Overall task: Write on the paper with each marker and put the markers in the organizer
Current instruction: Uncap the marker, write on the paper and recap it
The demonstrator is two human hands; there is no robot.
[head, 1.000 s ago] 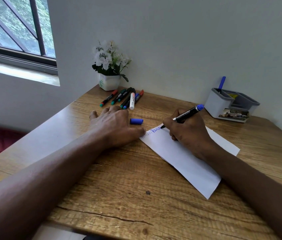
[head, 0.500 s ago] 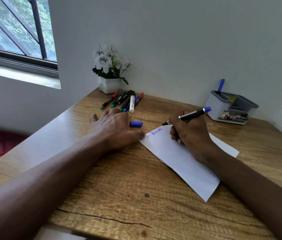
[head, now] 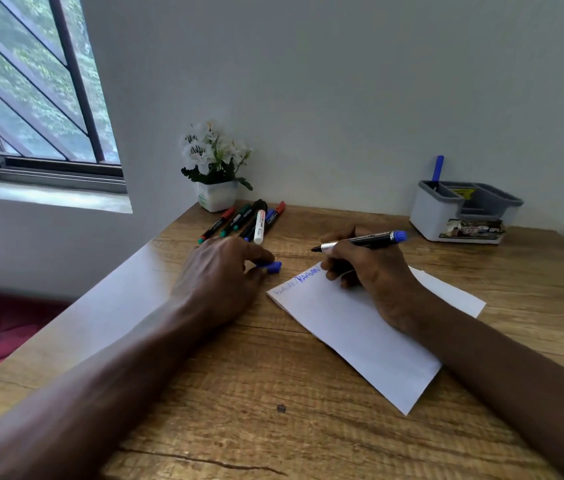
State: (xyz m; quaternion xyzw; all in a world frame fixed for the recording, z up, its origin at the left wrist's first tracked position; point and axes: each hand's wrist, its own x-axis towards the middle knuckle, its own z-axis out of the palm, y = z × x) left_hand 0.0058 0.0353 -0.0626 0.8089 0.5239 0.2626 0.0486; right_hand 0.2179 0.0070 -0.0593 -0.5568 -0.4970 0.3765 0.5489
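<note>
A: While your right hand [head: 374, 271] gripped the marker [head: 360, 241] with its bare tip raised off the paper [head: 360, 327] and pointing left, the step I judged you were on was capping. So the cap [head: 272, 267] had to come to the tip, not the tip wander over the sheet.

B: Agreed. You would have done well to line the cap's mouth up with the tip, push straight along the barrel until it seated, and keep the wet tip clear of the writing at the paper's far corner.

A: And where was the cap?

B: On the table [head: 273, 375], just left of that corner. Your left hand [head: 218, 275] lay over it, fingers curled, thumb and forefinger seeming to pinch its left end. The rest stuck out to the right of your fingertips, toward the marker tip: near, but apart.

A: After that came the organizer [head: 436, 216] at the back right, where one standing marker [head: 438, 168] showed. The loose markers [head: 256, 220] lay bunched by the flowerpot [head: 216, 200].
</note>
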